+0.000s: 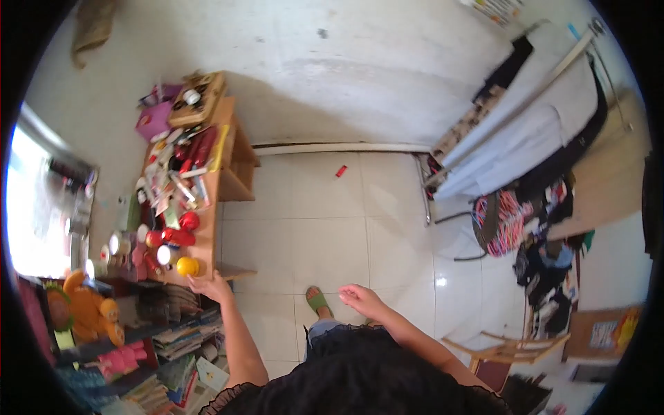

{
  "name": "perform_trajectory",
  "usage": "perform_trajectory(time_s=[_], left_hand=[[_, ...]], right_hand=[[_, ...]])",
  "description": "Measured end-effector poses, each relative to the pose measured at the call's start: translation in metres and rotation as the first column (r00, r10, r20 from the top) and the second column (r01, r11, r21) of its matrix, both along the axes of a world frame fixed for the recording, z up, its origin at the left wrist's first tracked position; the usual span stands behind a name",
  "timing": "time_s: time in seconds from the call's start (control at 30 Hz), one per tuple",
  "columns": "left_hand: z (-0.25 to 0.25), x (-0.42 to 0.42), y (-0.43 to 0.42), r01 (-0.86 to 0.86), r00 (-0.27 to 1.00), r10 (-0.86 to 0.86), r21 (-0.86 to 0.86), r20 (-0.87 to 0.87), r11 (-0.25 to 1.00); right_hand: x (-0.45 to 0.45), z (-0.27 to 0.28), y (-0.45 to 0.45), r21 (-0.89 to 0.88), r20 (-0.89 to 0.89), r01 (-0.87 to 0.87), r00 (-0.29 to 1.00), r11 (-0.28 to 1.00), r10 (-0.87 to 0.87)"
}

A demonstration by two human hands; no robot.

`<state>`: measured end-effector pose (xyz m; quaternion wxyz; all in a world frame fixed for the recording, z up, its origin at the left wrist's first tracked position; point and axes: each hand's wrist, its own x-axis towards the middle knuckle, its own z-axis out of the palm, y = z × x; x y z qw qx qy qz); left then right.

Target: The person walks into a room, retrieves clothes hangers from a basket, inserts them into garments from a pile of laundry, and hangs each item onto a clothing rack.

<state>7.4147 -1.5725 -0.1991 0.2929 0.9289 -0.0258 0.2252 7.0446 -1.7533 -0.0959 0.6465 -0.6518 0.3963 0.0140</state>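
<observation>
My left hand [211,286] is at the near end of a wooden desk [205,242], its fingers stretched toward the corner just below a round yellow object [187,266]. Whether the fingertips touch the desk or the yellow object is hard to tell. Beside the yellow object stands a white-topped jar [167,254], with a red item [178,236] and a red round object [189,220] farther along. Over the tiled floor hangs my right hand [362,300], holding nothing, its fingers loosely bent and apart.
A small red object [341,171] lies on the floor. Shelves at lower left hold books [183,337] and an orange plush toy [88,311]. On the right are a clothes rack [512,104], a chair with striped fabric [503,221] and a wooden chair [512,349].
</observation>
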Motion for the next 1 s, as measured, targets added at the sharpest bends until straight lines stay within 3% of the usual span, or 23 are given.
perform_trajectory(time_s=[0.07,0.1,0.13,0.17,0.27,0.33,0.37,0.43,0.57,0.63,0.77,1.0], left_hand=[[0.003,-0.05,-0.035,0.102,0.967,-0.119,-0.084,-0.225,0.991],[-0.001,-0.076,-0.053,0.262,0.939,-0.277,-0.096,-0.203,0.96],[-0.003,-0.105,-0.077,0.303,0.901,-0.327,-0.124,-0.285,0.945],[0.012,-0.137,-0.099,0.376,0.775,-0.454,-0.257,-0.439,0.89],[-0.002,-0.226,-0.159,0.593,0.635,-0.655,-0.285,-0.409,0.753],[0.019,-0.285,-0.199,0.814,0.359,-0.88,-0.357,-0.312,0.459],[0.03,-0.312,-0.218,0.837,0.319,-0.899,-0.356,-0.299,0.415],[0.05,-0.368,-0.249,0.89,0.104,-0.955,-0.402,-0.276,0.213],[0.067,-0.478,-0.295,0.887,-0.03,-0.973,-0.454,-0.23,0.08],[0.065,-0.533,-0.31,0.894,-0.098,-0.977,-0.447,-0.191,-0.002],[0.056,-0.633,-0.336,0.9,-0.241,-0.943,-0.418,-0.23,-0.128],[0.041,-0.754,-0.4,0.888,-0.387,-0.865,-0.381,-0.32,-0.257]], right_hand=[[-0.017,0.003,0.001,-0.033,0.026,0.052,0.998,0.998,-0.051],[-0.028,0.003,0.002,-0.036,0.026,0.087,0.996,0.996,-0.086],[-0.04,0.002,0.002,-0.026,0.025,0.098,0.995,0.995,-0.097],[-0.052,0.0,0.002,-0.019,0.027,0.108,0.994,0.994,-0.107],[-0.099,-0.004,-0.001,-0.024,0.046,0.195,0.98,0.98,-0.194],[-0.135,-0.003,-0.004,-0.061,0.044,0.29,0.957,0.955,-0.288],[-0.155,-0.004,-0.005,-0.037,0.091,0.329,0.942,0.944,-0.324],[-0.199,-0.006,-0.009,-0.032,0.142,0.383,0.916,0.923,-0.375],[-0.301,-0.005,-0.024,0.037,0.178,0.527,0.832,0.849,-0.525],[-0.357,-0.004,-0.028,0.209,0.198,0.624,0.727,0.753,-0.658],[-0.456,-0.01,-0.039,0.226,0.163,0.788,0.549,0.572,-0.82],[-0.565,-0.024,-0.09,0.313,0.149,0.823,0.452,0.475,-0.88]])
